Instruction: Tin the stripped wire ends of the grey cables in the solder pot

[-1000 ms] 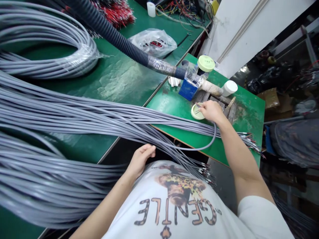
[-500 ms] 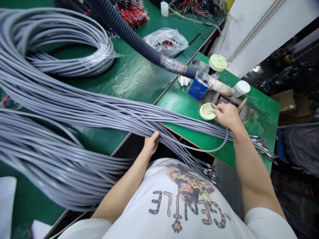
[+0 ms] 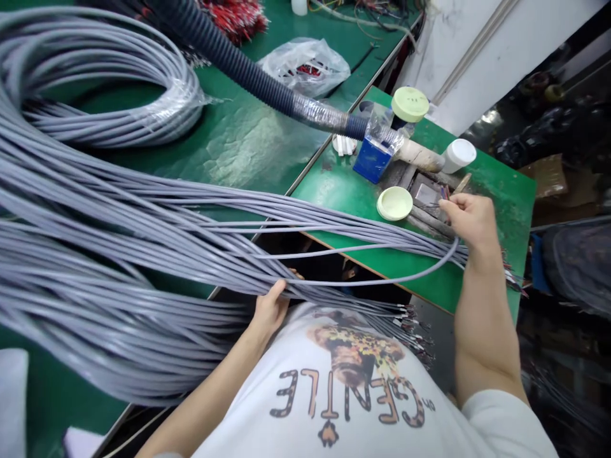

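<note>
My right hand (image 3: pixel 472 219) pinches the end of one grey cable (image 3: pixel 401 280), its thin coloured wires (image 3: pixel 443 192) sticking out past the fingertips. Those wires are over a small square solder pot (image 3: pixel 427 194) with a silvery surface. From the hand the cable curves back to the left. My left hand (image 3: pixel 272 308) is wrapped round a bundle of grey cables (image 3: pixel 248 267) at the bench edge, thumb on top. Stripped wire ends (image 3: pixel 413 318) of that bundle hang in front of my shirt. A shallow pale yellow dish (image 3: pixel 394 203) lies left of the pot.
A ribbed hose (image 3: pixel 238 63) runs above the bench to a pipe beside the pot. Around it are a blue box (image 3: pixel 372 159), a yellow-lidded jar (image 3: pixel 409 105) and a white tub (image 3: pixel 458 156). Large cable coils (image 3: pixel 109 130) cover the left bench.
My right hand has moved right, carrying the wire ends from the yellow dish to over the pot. My left hand has shifted slightly down and left, and some cables have spread apart.
</note>
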### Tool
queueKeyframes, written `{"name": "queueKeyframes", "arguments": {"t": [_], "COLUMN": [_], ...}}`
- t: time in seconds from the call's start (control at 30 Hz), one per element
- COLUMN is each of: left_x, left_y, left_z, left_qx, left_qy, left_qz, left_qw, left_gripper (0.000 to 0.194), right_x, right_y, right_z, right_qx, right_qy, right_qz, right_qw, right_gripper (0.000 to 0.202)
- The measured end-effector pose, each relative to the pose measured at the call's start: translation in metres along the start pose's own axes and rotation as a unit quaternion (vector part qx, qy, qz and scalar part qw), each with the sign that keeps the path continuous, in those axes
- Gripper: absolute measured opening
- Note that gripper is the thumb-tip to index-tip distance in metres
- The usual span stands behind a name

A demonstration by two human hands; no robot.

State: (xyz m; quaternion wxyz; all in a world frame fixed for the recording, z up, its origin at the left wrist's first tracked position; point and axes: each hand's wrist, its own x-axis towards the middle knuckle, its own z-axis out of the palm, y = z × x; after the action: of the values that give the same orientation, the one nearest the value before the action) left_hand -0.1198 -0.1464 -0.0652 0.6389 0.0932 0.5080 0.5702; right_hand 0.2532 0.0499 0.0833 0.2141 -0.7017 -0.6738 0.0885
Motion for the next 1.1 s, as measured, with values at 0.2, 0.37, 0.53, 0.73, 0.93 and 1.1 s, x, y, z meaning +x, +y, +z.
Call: {"name": "queueKeyframes", "arguments": {"t": [0.2,0.37,0.53,0.73,0.93,1.1], "left_x": [-0.013,-0.029,-0.022,-0.014,-0.01,-0.009], "left_y": [0.029,0.073,0.083,0.074,0.072,0.072], "left_z": [-0.006,-0.004,0.019,0.029,0.031,0.034], "left_qx": [0.3,0.459,0.438,0.399,0.37,0.365], "left_qy": [-0.09,-0.302,-0.28,-0.254,-0.223,-0.218], "left_qz": [-0.136,-0.182,-0.132,-0.111,-0.114,-0.113], "left_qw": [0.94,0.816,0.844,0.874,0.895,0.898], "left_gripper": [0.046,0.038,0.036,0.036,0.038,0.04], "right_x": [0.019,0.039,0.052,0.057,0.06,0.062], "right_y": [0.024,0.036,0.038,0.036,0.035,0.035], "right_z": [0.0,0.01,0.023,0.028,0.032,0.035], "right_qx": [-0.061,-0.114,-0.169,-0.195,-0.207,-0.21], "right_qy": [0.011,-0.032,-0.072,-0.104,-0.116,-0.12], "right_qz": [0.056,0.096,0.115,0.128,0.134,0.131], "right_qw": [0.997,0.988,0.976,0.967,0.962,0.961], "right_gripper": [0.03,0.026,0.025,0.024,0.025,0.024]}}
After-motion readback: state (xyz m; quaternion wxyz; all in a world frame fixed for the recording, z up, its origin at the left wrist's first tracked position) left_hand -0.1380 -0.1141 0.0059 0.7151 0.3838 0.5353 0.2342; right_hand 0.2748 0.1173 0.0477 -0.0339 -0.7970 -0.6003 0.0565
